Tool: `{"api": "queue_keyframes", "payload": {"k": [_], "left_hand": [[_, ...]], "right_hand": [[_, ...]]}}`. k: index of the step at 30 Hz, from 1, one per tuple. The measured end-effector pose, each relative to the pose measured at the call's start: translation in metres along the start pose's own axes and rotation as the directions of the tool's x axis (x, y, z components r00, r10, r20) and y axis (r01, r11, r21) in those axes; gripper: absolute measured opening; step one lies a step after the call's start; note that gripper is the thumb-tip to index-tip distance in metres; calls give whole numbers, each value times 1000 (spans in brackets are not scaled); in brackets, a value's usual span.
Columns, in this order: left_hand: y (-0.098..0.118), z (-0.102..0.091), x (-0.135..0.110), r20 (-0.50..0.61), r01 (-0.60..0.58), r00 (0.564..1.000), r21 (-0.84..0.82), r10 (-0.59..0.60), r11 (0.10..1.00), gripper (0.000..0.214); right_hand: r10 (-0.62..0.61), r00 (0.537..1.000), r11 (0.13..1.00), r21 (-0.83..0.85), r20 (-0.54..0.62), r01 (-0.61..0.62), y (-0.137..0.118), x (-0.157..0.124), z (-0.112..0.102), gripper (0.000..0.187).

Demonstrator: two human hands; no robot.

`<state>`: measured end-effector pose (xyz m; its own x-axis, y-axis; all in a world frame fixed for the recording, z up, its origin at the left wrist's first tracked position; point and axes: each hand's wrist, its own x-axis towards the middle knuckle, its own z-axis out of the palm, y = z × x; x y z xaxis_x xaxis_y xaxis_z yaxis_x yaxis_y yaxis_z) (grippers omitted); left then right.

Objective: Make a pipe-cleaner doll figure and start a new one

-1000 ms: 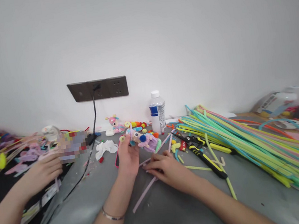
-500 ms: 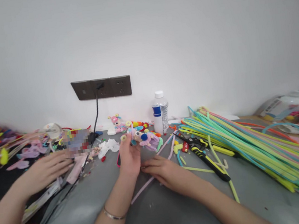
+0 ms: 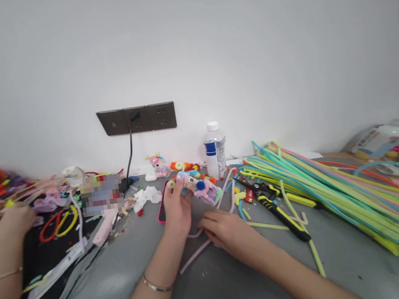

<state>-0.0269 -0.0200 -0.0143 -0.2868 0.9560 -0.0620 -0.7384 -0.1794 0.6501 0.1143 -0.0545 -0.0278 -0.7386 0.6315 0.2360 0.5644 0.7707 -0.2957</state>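
Observation:
My left hand [image 3: 177,211] is closed around a small pipe-cleaner doll [image 3: 205,191], mostly lilac with blue, yellow and orange bits, held tilted above the grey table. Lower and to its right, my right hand [image 3: 226,227] has its fingers pinched together on a lilac pipe cleaner [image 3: 194,235], whose bent end sticks out to the left of the fingertips. Another lilac pipe cleaner [image 3: 195,257] lies on the table below that hand. Behind my left hand rests a phone with a pink edge [image 3: 161,210], partly covered.
Wire strippers [image 3: 282,219] and a big bundle of pipe cleaners [image 3: 339,194] lie to the right. A bottle [image 3: 215,152] stands by the wall, near a finished pink doll [image 3: 157,164]. At left, a co-worker's hands [image 3: 12,220] work beside scissors [image 3: 58,223] and a glue gun [image 3: 103,228].
My right hand has drawn slightly down and away from the doll, and the pinched lilac pipe cleaner now shows. The co-worker's nearer hand has moved left to their other hand, uncovering the scissors.

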Motion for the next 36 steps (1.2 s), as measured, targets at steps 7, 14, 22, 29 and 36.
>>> {"api": "queue_keyframes", "payload": {"k": [7,14,22,29,36], "left_hand": [[-3,-4,6,-30,-21,999,9,22,1000,31],[-2,0,2,-43,-17,999,69,20,997,37],[-5,-1,1,-14,-36,999,127,38,991,43],[-5,0,-2,9,-29,1000,248,27,968,46],[-5,5,-8,56,69,994,350,-94,934,47]], "right_hand": [[-23,975,972,224,-222,74,9,-5,-3,28],[-139,816,924,223,-562,311,9,-8,-17,26],[255,707,858,491,-660,149,14,-8,-37,12],[661,603,542,840,-447,28,34,-7,-39,24],[739,654,235,972,-164,-22,48,-4,-35,36]]}}
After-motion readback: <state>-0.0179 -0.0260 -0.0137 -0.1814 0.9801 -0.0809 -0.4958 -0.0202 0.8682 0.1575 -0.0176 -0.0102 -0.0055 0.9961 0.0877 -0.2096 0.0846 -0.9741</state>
